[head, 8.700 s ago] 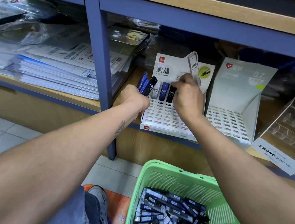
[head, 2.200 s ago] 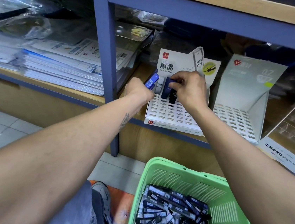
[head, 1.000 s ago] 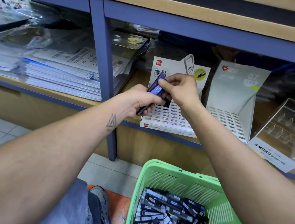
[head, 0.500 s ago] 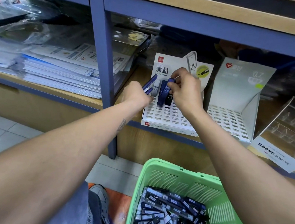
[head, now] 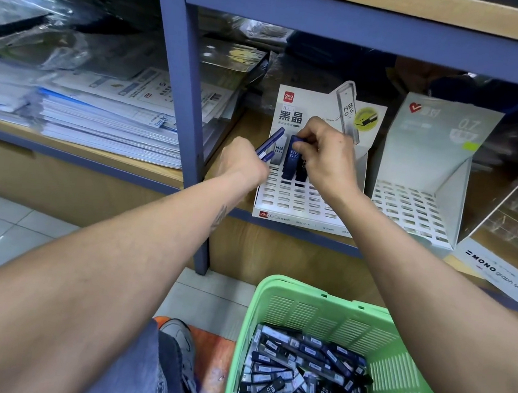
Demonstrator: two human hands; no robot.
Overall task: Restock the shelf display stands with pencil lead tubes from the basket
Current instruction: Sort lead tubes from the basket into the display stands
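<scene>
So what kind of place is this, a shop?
Most likely a stationery shop. Branded display stands for pencil leads sit on a shelf, stacks of plastic-wrapped paper goods fill the next bay, and a green basket holds loose lead tubes for restocking.

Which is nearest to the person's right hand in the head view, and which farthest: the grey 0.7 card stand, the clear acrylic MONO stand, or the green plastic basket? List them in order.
From the right hand:
1. Grey 0.7 card stand, just to its right on the shelf.
2. Clear acrylic MONO stand, farther right at the shelf's edge.
3. Green plastic basket, below on the floor side, nearest the camera.
</scene>
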